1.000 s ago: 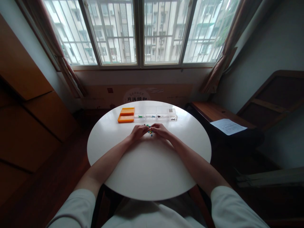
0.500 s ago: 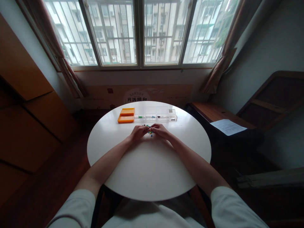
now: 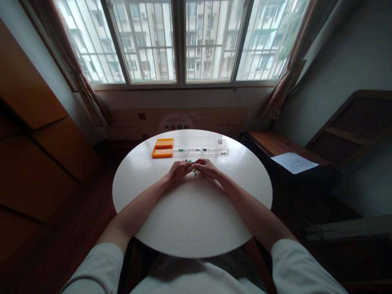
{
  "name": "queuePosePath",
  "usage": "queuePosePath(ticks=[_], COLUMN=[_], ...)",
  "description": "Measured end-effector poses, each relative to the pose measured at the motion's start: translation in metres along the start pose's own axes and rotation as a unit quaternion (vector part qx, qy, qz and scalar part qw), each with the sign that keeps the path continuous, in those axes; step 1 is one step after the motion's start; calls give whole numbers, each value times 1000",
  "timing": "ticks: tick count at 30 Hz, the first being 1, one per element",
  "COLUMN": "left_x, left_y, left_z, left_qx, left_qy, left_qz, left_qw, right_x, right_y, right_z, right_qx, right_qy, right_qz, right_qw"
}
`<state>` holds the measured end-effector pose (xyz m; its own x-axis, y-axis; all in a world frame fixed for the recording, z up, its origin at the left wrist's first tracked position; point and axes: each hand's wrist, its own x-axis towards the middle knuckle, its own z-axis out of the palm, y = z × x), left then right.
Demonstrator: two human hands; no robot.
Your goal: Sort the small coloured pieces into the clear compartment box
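Note:
My left hand (image 3: 180, 170) and my right hand (image 3: 207, 167) meet near the middle of the round white table (image 3: 196, 216). Their fingertips are pinched close together over a loose pile of small colourful pieces (image 3: 195, 173). What sits between the fingers is too small to make out. Just beyond the hands lies a clear plastic compartment box (image 3: 211, 152) with its lid raised at the back. Small pieces, green, blue, dark and whitish, lie in its separate compartments. At its left end is an orange box (image 3: 163, 152), also opened.
A sheet of paper (image 3: 294, 163) rests on a wooden bench (image 3: 266, 143) to the right. A printed cardboard panel (image 3: 128, 122) leans below the window, behind the table. Wooden cabinets (image 3: 33, 163) stand on the left.
The hands stay in nearly the same place, fingertips together over the pile. The view has shifted very slightly; nothing else visibly differs.

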<state>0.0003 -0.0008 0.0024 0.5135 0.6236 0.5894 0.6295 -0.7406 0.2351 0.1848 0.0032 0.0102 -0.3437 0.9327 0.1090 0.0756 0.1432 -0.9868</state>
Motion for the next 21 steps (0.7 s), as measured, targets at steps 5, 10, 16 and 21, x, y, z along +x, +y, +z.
queuePosePath(ticks=[5,10,16,21], left_x=[0,0,0,0], left_y=[0,0,0,-1], left_z=[0,0,0,0], left_qx=[-7,0,-4,1], left_qy=[2,10,5,8], left_qz=[1,3,4,5], left_qw=[1000,1000,1000,1000], right_x=[0,-1,-1,1], right_y=[1,-1,-2,1], right_z=[-1,-1,0,0], right_qx=[0,-8,-21,-21], right_qy=[-1,-8,3,-3], right_qz=[4,-1,0,-6], right_qw=[1000,1000,1000,1000])
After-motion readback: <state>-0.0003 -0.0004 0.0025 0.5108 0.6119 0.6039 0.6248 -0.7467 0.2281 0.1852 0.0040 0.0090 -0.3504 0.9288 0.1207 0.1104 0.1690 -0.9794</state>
